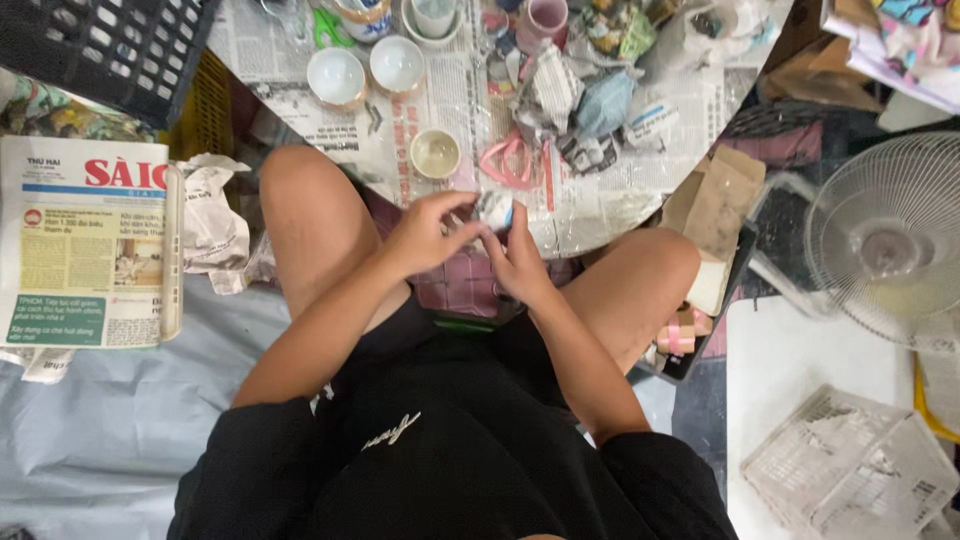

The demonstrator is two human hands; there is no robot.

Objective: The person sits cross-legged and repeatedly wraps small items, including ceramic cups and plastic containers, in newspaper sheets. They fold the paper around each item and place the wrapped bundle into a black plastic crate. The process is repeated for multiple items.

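Seen from above, I sit with bare knees against a low round table (600, 215) covered in newspaper. Both hands meet at the table's near edge around a small white object with a blue part (496, 211). My left hand (428, 233) pinches it from the left with thumb and fingers. My right hand (520, 257) grips it from below and the right. What the object is cannot be told. A small cream cup (435, 153) stands just beyond my hands, with a pink looped piece (512, 162) beside it.
Two white bowls (336, 76) (397, 65), a pink cup (546, 18) and crumpled paper wads (604, 102) crowd the table. A folded newspaper (85, 255) lies left, a black crate (105, 50) at top left. A white fan (890, 240) and white basket (850, 470) stand right.
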